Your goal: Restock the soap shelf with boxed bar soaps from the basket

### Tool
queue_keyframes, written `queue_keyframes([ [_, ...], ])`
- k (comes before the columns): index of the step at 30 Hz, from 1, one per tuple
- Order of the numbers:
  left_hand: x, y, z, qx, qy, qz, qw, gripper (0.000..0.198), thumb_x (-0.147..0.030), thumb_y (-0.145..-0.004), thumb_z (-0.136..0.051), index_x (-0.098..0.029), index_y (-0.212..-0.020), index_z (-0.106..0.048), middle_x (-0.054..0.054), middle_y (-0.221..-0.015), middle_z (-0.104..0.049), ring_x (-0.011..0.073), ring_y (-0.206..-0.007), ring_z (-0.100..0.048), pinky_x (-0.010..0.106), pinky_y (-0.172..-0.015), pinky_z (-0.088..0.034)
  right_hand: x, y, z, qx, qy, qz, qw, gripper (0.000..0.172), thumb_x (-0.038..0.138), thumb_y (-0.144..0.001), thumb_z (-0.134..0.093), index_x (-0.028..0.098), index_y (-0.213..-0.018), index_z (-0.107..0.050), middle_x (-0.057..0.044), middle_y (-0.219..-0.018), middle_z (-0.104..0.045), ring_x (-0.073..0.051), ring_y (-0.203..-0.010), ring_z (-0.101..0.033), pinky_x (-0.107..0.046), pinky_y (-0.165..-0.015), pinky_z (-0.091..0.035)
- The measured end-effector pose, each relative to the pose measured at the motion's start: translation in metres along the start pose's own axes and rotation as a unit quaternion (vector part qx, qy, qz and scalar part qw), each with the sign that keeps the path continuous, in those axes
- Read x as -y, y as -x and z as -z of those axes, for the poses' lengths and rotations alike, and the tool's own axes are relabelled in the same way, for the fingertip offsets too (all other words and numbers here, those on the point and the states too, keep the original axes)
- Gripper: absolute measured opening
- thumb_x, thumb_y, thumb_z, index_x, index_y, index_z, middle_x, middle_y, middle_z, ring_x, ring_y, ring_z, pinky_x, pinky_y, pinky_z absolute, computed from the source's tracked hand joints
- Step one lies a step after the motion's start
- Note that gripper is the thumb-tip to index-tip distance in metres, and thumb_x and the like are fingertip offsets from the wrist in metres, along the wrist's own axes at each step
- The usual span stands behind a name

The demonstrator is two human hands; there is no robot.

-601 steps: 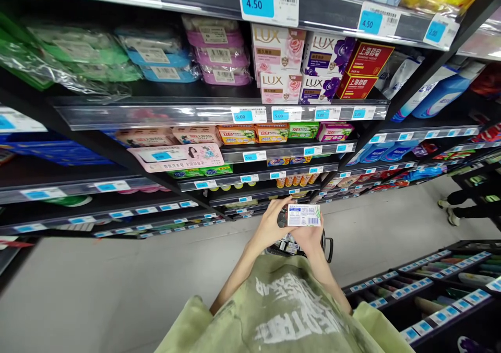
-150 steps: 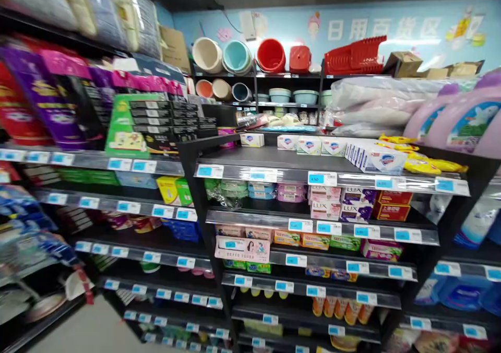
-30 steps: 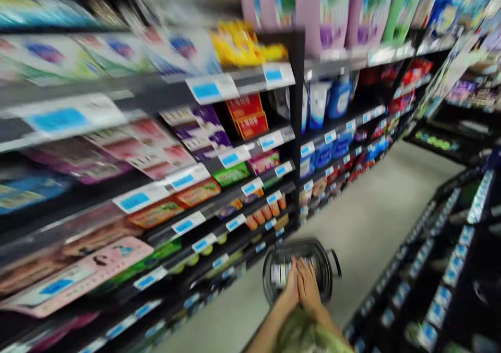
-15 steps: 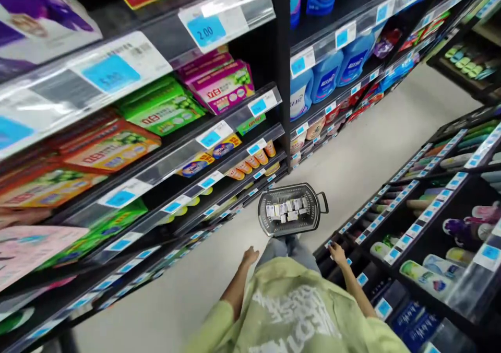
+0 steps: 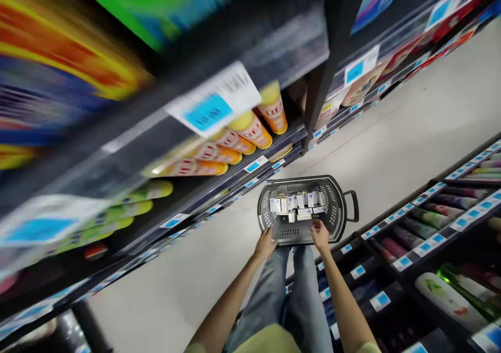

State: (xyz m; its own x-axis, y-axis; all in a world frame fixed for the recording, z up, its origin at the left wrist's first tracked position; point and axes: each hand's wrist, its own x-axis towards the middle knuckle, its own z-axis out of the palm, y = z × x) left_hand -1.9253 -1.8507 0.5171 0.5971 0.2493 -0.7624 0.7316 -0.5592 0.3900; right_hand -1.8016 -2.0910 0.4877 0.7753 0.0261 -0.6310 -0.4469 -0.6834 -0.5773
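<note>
A dark grey shopping basket [image 5: 287, 233] with slotted walls stands on the floor in front of my legs. Small white boxes [image 5: 299, 201] are lined up inside it, with a few lying loose nearer to me. My left hand [image 5: 266, 244] is at the basket's near left corner, its fingers stretched forward by the rim. Over the near right side reaches my right hand [image 5: 320, 234], fingers apart and slightly bent, close to the boxes. Neither hand visibly holds an item; whether the fingertips touch the basket I cannot tell.
Tall shelves [image 5: 219, 212] on the left hold orange tubes [image 5: 270, 113] and blurred packages close to the camera. Low shelves [image 5: 422, 191] with bottles [image 5: 450, 301] line the right. The pale floor [image 5: 371, 133] of the aisle runs ahead. A folded basket handle [image 5: 352, 207] juts out rightward.
My view has dropped lower and closer to the basket. Both hands have come from out at my sides to the basket's near edge.
</note>
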Motion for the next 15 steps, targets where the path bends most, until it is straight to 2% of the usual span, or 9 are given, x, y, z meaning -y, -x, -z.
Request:
queue_keyframes([
  [4, 0.017, -0.114, -0.037, -0.052, -0.075, -0.083, 0.992, 0.074, -0.01, -0.08, -0.067, -0.016, -0.151, -0.046, 0.021, -0.156, -0.048, 0.0377, -0.148, -0.043, 0.054, -0.122, -0.036, -0.035, -0.054, -0.079, -0.026, -0.01, 0.039, 0.999, 0.041, 0.034, -0.084, -0.055, 0.011, -0.115, -0.068, -0.02, -0.116, -0.072, -0.031, -0.108, -0.067, -0.048, -0.103, -0.051],
  [7, 0.031, -0.182, -0.068, -0.058, -0.116, -0.138, 0.982, 0.086, -0.007, -0.075, -0.069, -0.014, -0.156, -0.039, 0.023, -0.161, -0.042, 0.0393, -0.152, -0.036, 0.057, -0.124, -0.032, -0.063, -0.077, -0.114, -0.026, -0.019, 0.056, 0.998, 0.043, 0.038, -0.091, -0.05, 0.011, -0.119, -0.067, -0.021, -0.119, -0.069, -0.032, -0.112, -0.063, -0.05, -0.104, -0.049],
  [9, 0.039, -0.215, -0.087, -0.047, -0.135, -0.173, 0.975, 0.091, -0.004, -0.072, -0.068, -0.012, -0.158, -0.037, 0.023, -0.163, -0.041, 0.0377, -0.155, -0.031, 0.056, -0.129, -0.024, -0.079, -0.085, -0.124, -0.018, -0.025, 0.063, 0.998, 0.042, 0.041, -0.095, -0.049, 0.014, -0.121, -0.066, -0.018, -0.121, -0.069, -0.031, -0.115, -0.062, -0.048, -0.106, -0.048],
  [11, 0.047, -0.238, -0.1, -0.039, -0.147, -0.196, 0.969, 0.092, 0.0, -0.072, -0.063, -0.011, -0.159, -0.034, 0.023, -0.164, -0.039, 0.0364, -0.157, -0.028, 0.056, -0.131, -0.017, -0.092, -0.091, -0.124, -0.008, -0.03, 0.067, 0.997, 0.04, 0.042, -0.097, -0.05, 0.016, -0.122, -0.066, -0.015, -0.122, -0.069, -0.029, -0.116, -0.061, -0.045, -0.107, -0.047],
  [13, 0.053, -0.25, -0.107, -0.035, -0.155, -0.206, 0.966, 0.09, 0.001, -0.073, -0.058, -0.009, -0.159, -0.033, 0.024, -0.163, -0.039, 0.0368, -0.156, -0.028, 0.057, -0.131, -0.014, -0.103, -0.095, -0.117, -0.01, -0.04, 0.066, 0.997, 0.038, 0.043, -0.097, -0.051, 0.017, -0.12, -0.067, -0.014, -0.121, -0.069, -0.028, -0.116, -0.061, -0.045, -0.107, -0.047],
  [15, 0.056, -0.253, -0.106, -0.032, -0.162, -0.209, 0.964, 0.091, 0.002, -0.072, -0.057, -0.007, -0.159, -0.032, 0.025, -0.161, -0.04, 0.0385, -0.154, -0.031, 0.057, -0.13, -0.016, -0.111, -0.095, -0.106, -0.021, -0.056, 0.045, 0.997, 0.037, 0.044, -0.095, -0.053, 0.017, -0.117, -0.068, -0.014, -0.12, -0.07, -0.029, -0.114, -0.061, -0.046, -0.107, -0.047],
])
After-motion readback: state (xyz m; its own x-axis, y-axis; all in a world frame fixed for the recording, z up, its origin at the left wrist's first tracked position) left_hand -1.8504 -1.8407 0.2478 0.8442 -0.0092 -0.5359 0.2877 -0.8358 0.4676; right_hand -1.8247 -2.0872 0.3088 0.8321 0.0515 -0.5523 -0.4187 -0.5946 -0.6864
